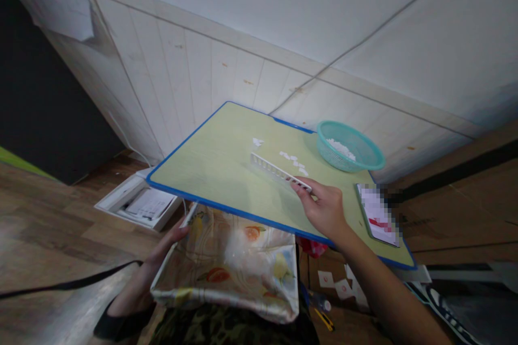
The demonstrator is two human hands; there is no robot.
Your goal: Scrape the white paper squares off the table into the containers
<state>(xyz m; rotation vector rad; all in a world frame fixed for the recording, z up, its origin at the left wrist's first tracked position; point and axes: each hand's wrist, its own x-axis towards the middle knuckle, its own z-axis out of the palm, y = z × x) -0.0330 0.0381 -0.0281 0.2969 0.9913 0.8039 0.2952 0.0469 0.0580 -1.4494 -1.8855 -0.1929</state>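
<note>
My right hand (321, 202) pinches the near end of a long white slotted strip (275, 170), which it holds over the yellow-green table with a blue edge (194, 156). Small white pieces (293, 159) lie scattered on the tabletop just beyond the strip, with a little cluster (257, 142) farther left. My left hand (180, 232) grips the left rim of a box lined with fruit-patterned cloth (220, 285), low at the table's front edge. Something clear and plastic-like lies inside the box. Most of the left fingers are hidden behind its rim.
A teal basket (368, 156) with white pieces stands at the table's back right. Near the right edge lies a phone-like flat object (376, 215). An open white box (125, 199) is on the floor at left. Paper cards (343, 288) and a yellow cutter (324, 320) lie below.
</note>
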